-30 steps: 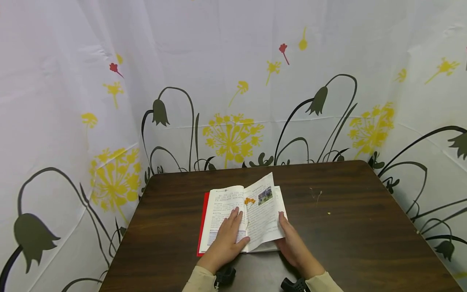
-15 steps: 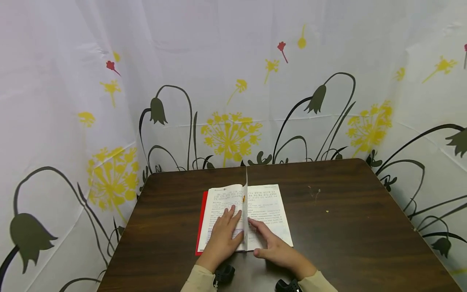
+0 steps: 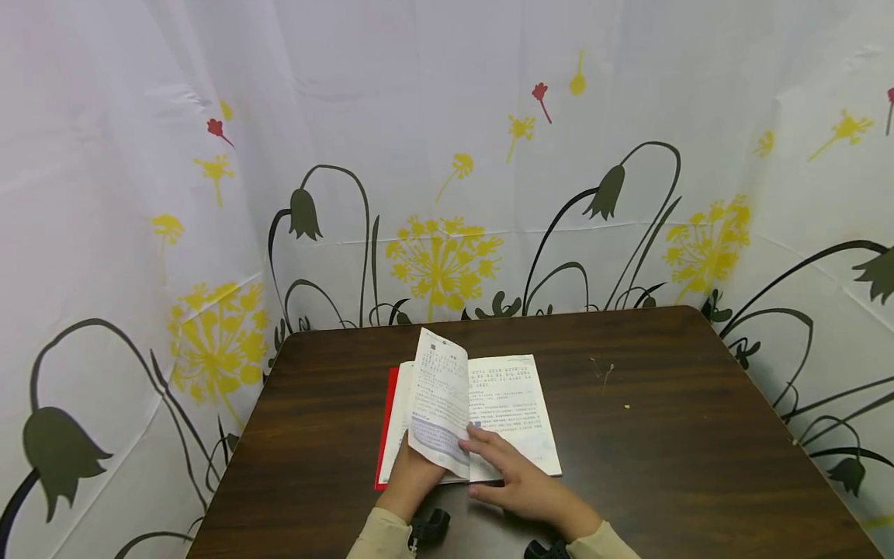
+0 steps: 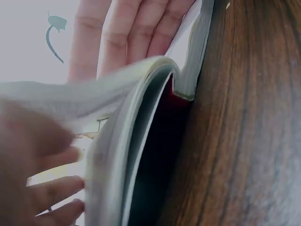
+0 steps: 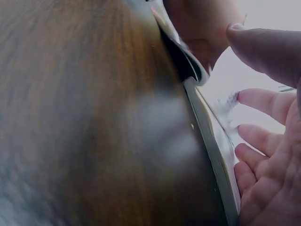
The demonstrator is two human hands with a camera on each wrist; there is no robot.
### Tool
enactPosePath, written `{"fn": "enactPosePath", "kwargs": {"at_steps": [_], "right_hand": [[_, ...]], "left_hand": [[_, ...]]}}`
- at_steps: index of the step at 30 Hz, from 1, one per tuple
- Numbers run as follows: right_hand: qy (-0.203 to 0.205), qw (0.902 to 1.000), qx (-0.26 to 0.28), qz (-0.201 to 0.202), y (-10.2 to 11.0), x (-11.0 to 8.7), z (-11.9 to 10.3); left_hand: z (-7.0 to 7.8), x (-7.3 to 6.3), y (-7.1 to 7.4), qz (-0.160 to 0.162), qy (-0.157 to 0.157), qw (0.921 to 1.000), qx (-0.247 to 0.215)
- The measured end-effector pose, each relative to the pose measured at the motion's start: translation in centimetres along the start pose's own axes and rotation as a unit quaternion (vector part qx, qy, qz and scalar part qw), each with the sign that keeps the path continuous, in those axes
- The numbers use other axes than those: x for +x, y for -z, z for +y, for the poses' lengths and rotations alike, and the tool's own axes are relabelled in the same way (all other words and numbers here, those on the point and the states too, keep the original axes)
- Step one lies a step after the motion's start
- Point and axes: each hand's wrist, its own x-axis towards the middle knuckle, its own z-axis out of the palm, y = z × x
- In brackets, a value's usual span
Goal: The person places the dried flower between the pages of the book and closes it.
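Note:
A book with a red cover [image 3: 383, 450] lies open on the dark wooden table. One printed page [image 3: 440, 380] leans over its left side, the upper corner raised. My left hand [image 3: 412, 477] rests on the left side, its fingers hidden beneath that page in the head view. Near the spine, the fingertips of my right hand [image 3: 517, 480] are at the page's lower right edge, the fingers loosely extended over the right page [image 3: 513, 388]. In the left wrist view, my left hand [image 4: 49, 174] is blurred beside the curved pages. The right wrist view shows my right hand's [image 5: 268, 150] relaxed fingers.
The brown table [image 3: 670, 435] extends on both sides of the book, with a small yellow speck [image 3: 626, 406] to the right. A white curtain [image 3: 447, 101] with flower prints hangs behind it. Each wrist carries a black device, such as the left one [image 3: 431, 526].
The page has swung from the right side across the spine to the left, coming down over my left hand. My right hand has moved left with it, from the right edge to the spine.

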Motion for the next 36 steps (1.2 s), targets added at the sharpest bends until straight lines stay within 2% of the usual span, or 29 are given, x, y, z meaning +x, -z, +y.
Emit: {"fn": "enactPosePath", "kwargs": {"at_steps": [2, 3, 4, 5, 7, 9, 11, 12, 13, 14, 15, 16, 17, 18, 19, 20, 21, 23, 24, 25, 26, 27, 28, 30, 32, 36], "right_hand": [[-0.01, 0.9997, -0.022, -0.006, -0.1, 0.0, -0.3], [-0.013, 0.9993, -0.034, -0.01, -0.2, 0.0, -0.4], [-0.016, 0.9987, -0.048, -0.012, -0.3, 0.0, -0.6], [-0.013, 0.9979, -0.063, -0.013, -0.3, 0.0, -0.7], [-0.002, 0.9953, -0.096, -0.012, -0.4, 0.0, -0.9], [0.017, 0.9911, -0.131, -0.012, -0.5, 0.0, -1.1], [0.036, 0.9853, -0.166, -0.017, -0.7, 0.1, -1.1], [0.041, 0.9822, -0.182, -0.021, -0.8, 0.0, -1.2], [0.046, 0.9791, -0.196, -0.026, -1.0, 0.0, -1.2], [0.048, 0.9766, -0.207, -0.031, -1.1, 0.0, -1.2], [0.048, 0.9748, -0.215, -0.036, -1.2, 0.0, -1.2], [0.051, 0.9729, -0.222, -0.038, -1.3, 0.0, -1.2], [0.049, 0.9719, -0.227, -0.039, -1.4, -0.1, -1.3], [0.048, 0.9719, -0.227, -0.038, -1.4, -0.1, -1.3], [0.048, 0.9724, -0.226, -0.035, -1.4, -0.1, -1.3], [0.047, 0.9728, -0.224, -0.033, -1.3, -0.1, -1.3], [0.047, 0.9732, -0.223, -0.031, -1.2, -0.1, -1.4], [0.043, 0.9737, -0.222, -0.029, -1.1, -0.2, -1.5], [0.041, 0.9747, -0.218, -0.03, -1.0, -0.2, -1.5], [0.039, 0.975, -0.216, -0.031, -1.0, -0.2, -1.6], [0.037, 0.9752, -0.216, -0.034, -0.9, -0.2, -1.6], [0.034, 0.9758, -0.213, -0.036, -0.9, -0.3, -1.6], [0.033, 0.9759, -0.212, -0.038, -0.8, -0.3, -1.6], [0.034, 0.9771, -0.206, -0.039, -0.7, -0.2, -1.6], [0.038, 0.9768, -0.207, -0.038, -0.7, -0.2, -1.6], [0.043, 0.9764, -0.209, -0.035, -0.7, -0.1, -1.5]], "left_hand": [[-0.2, 0.4, 0.1, 0.072, -0.021, 0.9953, -0.061], [-0.2, 0.6, 0.3, 0.112, -0.049, 0.9886, -0.089], [-0.2, 0.7, 0.4, 0.151, -0.085, 0.9786, -0.111], [-0.2, 0.9, 0.6, 0.192, -0.129, 0.965, -0.123], [0.1, 1.0, 0.9, 0.271, -0.215, 0.9275, -0.142], [0.6, 1.0, 1.3, 0.337, -0.3, 0.8796, -0.15], [1.4, 0.9, 1.8, 0.378, -0.374, 0.834, -0.147], [1.9, 0.8, 2.1, 0.389, -0.404, 0.8153, -0.144], [2.4, 0.7, 2.3, 0.395, -0.43, 0.7999, -0.139], [2.8, 0.7, 2.5, 0.394, -0.453, 0.7884, -0.134], [3.1, 0.5, 2.6, 0.388, -0.468, 0.7831, -0.129], [3.4, 0.4, 2.7, 0.375, -0.477, 0.7846, -0.126], [3.6, 0.3, 2.7, 0.362, -0.476, 0.7926, -0.118], [3.5, 0.2, 2.5, 0.347, -0.468, 0.8057, -0.107], [3.4, 0.1, 2.3, 0.326, -0.453, 0.8241, -0.096], [3.1, 0.1, 2.1, 0.298, -0.43, 0.848, -0.084], [2.8, 0.1, 1.9, 0.261, -0.4, 0.8759, -0.069], [2.1, 0.1, 1.3, 0.165, -0.326, 0.9303, -0.036], [1.7, 0.2, 1.1, 0.107, -0.285, 0.9525, -0.017], [1.2, 0.2, 0.8, 0.046, -0.248, 0.9677, 0.005], [0.8, 0.2, 0.6, -0.01, -0.216, 0.9759, 0.03], [0.4, 0.3, 0.4, -0.06, -0.19, 0.9785, 0.051], [0.1, 0.4, 0.2, -0.099, -0.173, 0.9775, 0.068], [-0.4, 0.5, -0.1, -0.148, -0.158, 0.972, 0.09], [-0.7, 0.6, -0.2, -0.164, -0.153, 0.9698, 0.095], [-0.8, 0.7, -0.2, -0.164, -0.151, 0.971, 0.087]]}}
